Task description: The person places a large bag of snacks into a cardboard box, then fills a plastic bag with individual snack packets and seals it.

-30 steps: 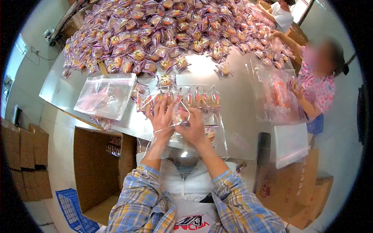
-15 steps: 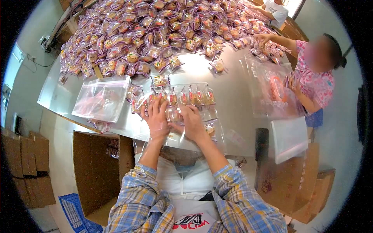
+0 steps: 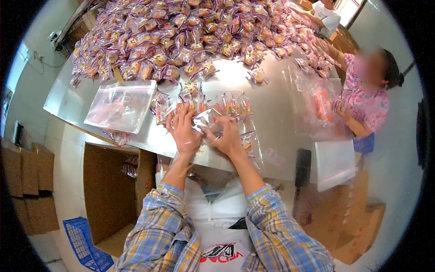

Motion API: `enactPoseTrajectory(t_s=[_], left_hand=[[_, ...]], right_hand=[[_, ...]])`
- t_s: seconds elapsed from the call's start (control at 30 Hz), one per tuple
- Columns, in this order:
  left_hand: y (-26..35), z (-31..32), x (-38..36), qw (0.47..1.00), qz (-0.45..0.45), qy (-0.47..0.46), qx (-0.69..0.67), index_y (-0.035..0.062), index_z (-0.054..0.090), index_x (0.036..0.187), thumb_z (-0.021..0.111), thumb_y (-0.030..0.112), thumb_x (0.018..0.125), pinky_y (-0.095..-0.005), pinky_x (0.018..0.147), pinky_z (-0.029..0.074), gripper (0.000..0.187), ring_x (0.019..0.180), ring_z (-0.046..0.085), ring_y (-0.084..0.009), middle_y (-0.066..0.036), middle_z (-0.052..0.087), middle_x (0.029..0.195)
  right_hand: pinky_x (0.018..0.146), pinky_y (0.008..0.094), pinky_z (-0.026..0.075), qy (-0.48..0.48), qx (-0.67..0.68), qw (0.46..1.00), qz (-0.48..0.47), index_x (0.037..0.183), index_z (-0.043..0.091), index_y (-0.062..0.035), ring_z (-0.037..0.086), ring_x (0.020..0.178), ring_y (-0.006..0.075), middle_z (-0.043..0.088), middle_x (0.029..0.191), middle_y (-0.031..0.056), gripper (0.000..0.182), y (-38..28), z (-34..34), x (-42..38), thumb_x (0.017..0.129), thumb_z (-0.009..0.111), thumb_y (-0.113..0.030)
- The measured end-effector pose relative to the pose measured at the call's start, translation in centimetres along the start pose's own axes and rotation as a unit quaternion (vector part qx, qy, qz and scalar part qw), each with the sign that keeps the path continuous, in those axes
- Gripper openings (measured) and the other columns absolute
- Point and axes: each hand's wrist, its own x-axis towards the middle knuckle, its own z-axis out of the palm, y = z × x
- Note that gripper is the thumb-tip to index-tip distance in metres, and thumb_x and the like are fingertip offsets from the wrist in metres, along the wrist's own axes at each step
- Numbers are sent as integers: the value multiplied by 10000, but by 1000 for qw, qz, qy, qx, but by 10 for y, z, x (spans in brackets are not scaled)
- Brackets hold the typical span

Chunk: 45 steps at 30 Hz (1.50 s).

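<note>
A row of small wrapped pastries (image 3: pixel 233 106) lies in a large clear bag on the metal table. My left hand (image 3: pixel 185 131) rests over the left part of the row, its fingers spread on the bag. My right hand (image 3: pixel 225 136) has its fingers curled round a wrapped pastry (image 3: pixel 208 119), which is lifted and tilted between the two hands. One more wrapped pastry (image 3: pixel 189 89) sits just beyond the row. The near part of the clear bag hangs over the table edge, around my wrists.
A large heap of wrapped pastries (image 3: pixel 181 31) covers the far table (image 3: pixel 276 154). Flat clear bags (image 3: pixel 118 106) lie at left. An open carton (image 3: pixel 108 195) and blue crate (image 3: pixel 84 240) stand below. Two people work at right, near more bags (image 3: pixel 335 163).
My right hand has curled round a pastry, which now stands tilted above the row. My left hand has stayed almost in place. The nearer person's raised hand has shifted toward the heap's edge.
</note>
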Motion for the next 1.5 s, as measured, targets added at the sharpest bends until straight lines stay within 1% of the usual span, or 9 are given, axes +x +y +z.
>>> enactPoseTrajectory(t_s=[0.2,0.3,0.53,0.63,0.87,0.97,1.2,1.33,1.5], left_hand=[[2,0,0,1000,-7,18,12,124,705,1142,797,225,741,-487,1215,208,423,1291,568,-232,-50,638,1398],[-2,6,-3,999,-2,35,5,137,703,1146,756,189,657,-503,1227,210,495,1281,567,-263,-53,601,1458],[-2,5,-4,999,-17,22,28,117,696,1144,806,270,770,-498,1206,211,419,1270,562,-246,-48,613,1446],[1,6,0,998,-10,58,32,76,690,1124,799,304,823,-497,1200,212,393,1270,563,-237,-45,613,1448],[2,10,-3,997,-22,45,51,98,689,1004,800,340,844,-507,1202,204,310,1286,555,-237,-72,617,1440],[0,7,-5,999,-15,34,39,111,686,1027,795,348,848,-526,1207,200,316,1308,546,-251,-86,620,1434],[7,4,-2,997,-40,33,50,70,717,1131,781,353,871,-557,1228,166,390,1282,551,-293,-118,641,1357],[8,6,0,996,-41,46,65,68,720,1121,772,382,895,-553,1220,178,390,1261,569,-300,-143,637,1368],[4,8,-2,995,-36,49,84,84,716,1130,763,352,900,-546,1201,205,356,1236,581,-299,-143,645,1355]], right_hand=[[899,454,506,11,51,999,-5,1087,556,-40,625,1001,345,667,1080,172,497,6,-2,-2,738,883,-178],[980,497,485,36,78,996,-27,1226,593,-57,646,1057,360,689,1064,139,531,9,-1,-2,762,840,-130],[1024,492,488,83,122,989,-10,1310,616,-79,639,1199,373,694,1239,153,573,8,6,-3,773,815,-99],[908,456,539,83,67,993,-54,1096,520,-32,675,1075,341,660,1150,221,474,9,4,5,767,857,-80],[908,436,524,112,-31,993,-32,1189,610,-53,659,1005,353,661,1109,162,474,-1,15,5,773,834,-93],[992,488,442,66,-67,994,58,1217,686,-116,610,1155,342,659,1251,121,441,-5,26,4,828,789,-298],[1107,513,391,-18,-107,993,-47,1317,642,-112,541,1312,370,598,1394,179,514,-14,0,35,834,755,-244],[1145,509,367,-68,-7,994,-81,1332,629,-104,534,1329,388,613,1384,176,534,10,-2,47,829,766,-219],[1053,487,403,-87,-76,990,-79,1290,676,-154,602,1186,313,695,1201,88,455,11,2,59,851,760,-239]])
